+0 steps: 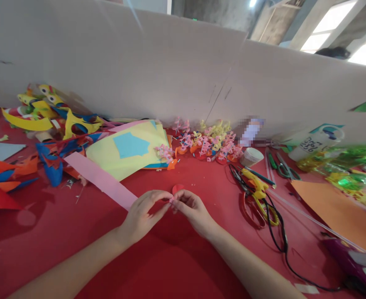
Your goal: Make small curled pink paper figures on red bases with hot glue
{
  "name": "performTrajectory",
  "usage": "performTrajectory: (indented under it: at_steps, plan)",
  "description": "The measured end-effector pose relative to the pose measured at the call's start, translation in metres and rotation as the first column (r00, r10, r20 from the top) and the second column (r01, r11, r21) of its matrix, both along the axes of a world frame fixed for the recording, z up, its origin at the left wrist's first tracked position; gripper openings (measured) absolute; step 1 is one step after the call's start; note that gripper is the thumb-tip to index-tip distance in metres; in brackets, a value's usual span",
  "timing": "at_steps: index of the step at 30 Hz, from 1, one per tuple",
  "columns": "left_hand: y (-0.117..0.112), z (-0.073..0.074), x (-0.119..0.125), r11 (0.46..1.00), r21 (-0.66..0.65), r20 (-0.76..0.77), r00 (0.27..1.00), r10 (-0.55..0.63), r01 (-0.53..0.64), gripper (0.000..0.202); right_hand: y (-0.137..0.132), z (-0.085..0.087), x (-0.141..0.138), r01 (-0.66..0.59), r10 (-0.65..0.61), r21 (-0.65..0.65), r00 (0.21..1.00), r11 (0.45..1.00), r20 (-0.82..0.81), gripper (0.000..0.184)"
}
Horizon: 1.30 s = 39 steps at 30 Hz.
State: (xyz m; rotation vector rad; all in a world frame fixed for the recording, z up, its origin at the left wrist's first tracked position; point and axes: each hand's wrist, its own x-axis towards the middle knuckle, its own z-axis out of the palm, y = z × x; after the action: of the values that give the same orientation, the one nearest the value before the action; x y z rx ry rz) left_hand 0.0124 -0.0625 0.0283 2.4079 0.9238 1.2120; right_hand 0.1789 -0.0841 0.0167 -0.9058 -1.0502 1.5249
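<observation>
My left hand and my right hand meet at the middle of the red table, fingertips pinched together on a tiny pink paper piece. A small red paper disc lies on the table just beyond the fingertips. A long pink paper strip runs from under my left hand toward the far left.
Yellow sheets with a blue cut-out, a heap of coloured paper scraps, finished pink and yellow paper curls, a tape roll, scissors with a black cord, an orange sheet and a white partition wall surround the hands.
</observation>
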Motion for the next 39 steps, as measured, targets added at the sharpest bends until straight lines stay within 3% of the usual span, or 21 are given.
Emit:
performTrajectory:
  at_steps: [6,14,20,26,34,39]
  plan:
    - [-0.0005,0.0019,-0.0001,1.0,0.011,0.012,1.0,-0.023,0.022,0.018,0.0003,-0.0001,0.002,-0.021,0.02,-0.034,1.0,0.999,-0.022,0.024]
    - [0.0006,0.003,0.0033,0.979,-0.205,0.079,0.996,0.033,-0.016,0.01,0.0024,-0.0041,0.0056,-0.04,0.036,-0.064,0.997,0.997,-0.062,0.022]
    - [-0.0007,0.0045,0.0019,0.996,-0.091,0.019,1.0,0.014,-0.012,0.011,0.0017,-0.0027,0.0042,-0.013,0.013,-0.032,1.0,0.999,-0.001,0.024]
    - [-0.0002,-0.0024,-0.0005,0.995,0.062,-0.031,0.997,-0.073,0.075,0.02,0.0006,0.0022,0.0023,0.005,-0.003,-0.016,0.995,1.0,0.104,0.03]
    - [0.0043,-0.003,0.0017,0.997,-0.082,-0.026,1.0,0.003,-0.005,0.013,0.0005,-0.0043,0.0009,0.118,-0.145,0.114,0.952,0.986,0.271,0.018]
    - [0.0039,-0.0017,0.0016,0.997,-0.08,-0.012,1.0,0.005,-0.006,0.013,-0.0014,-0.0058,0.002,0.161,-0.234,0.228,0.91,0.96,0.343,0.009]
